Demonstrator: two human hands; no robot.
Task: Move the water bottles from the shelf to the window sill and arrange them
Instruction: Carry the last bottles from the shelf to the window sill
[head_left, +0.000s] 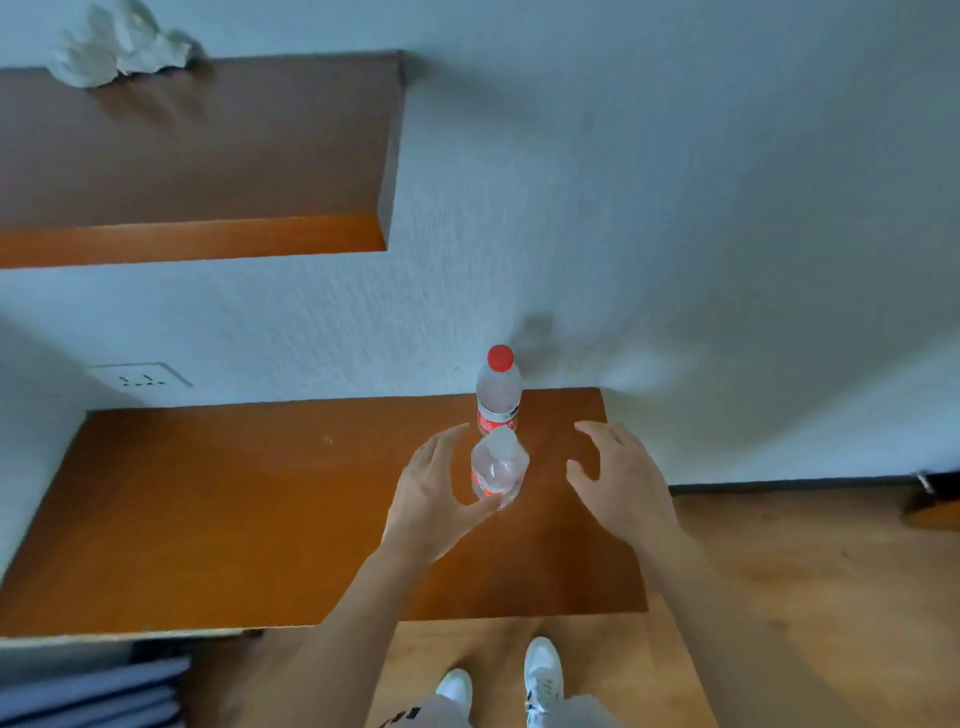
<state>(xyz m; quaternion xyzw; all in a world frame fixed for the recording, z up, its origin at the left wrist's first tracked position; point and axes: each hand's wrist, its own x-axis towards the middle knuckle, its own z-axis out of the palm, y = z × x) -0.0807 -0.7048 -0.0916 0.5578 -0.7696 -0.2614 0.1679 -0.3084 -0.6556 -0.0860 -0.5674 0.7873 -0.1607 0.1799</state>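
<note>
Two clear water bottles with red labels stand upright on a brown wooden shelf top (234, 509), near its right end. The far bottle (498, 395) has a red cap and stands close to the wall. The near bottle (498, 475) has a pale cap and stands just in front of it. My left hand (436, 493) is cupped around the near bottle's left side, fingers spread, with the thumb touching its lower part. My right hand (618, 478) hovers open to the right of the near bottle, apart from it.
A recessed wooden niche (208, 239) sits in the white wall above left, with crumpled white paper (119, 47) on its upper edge. A wall socket (140, 382) is at the left. Below are a wooden floor (779, 571), my white shoes and folded grey fabric (93, 691).
</note>
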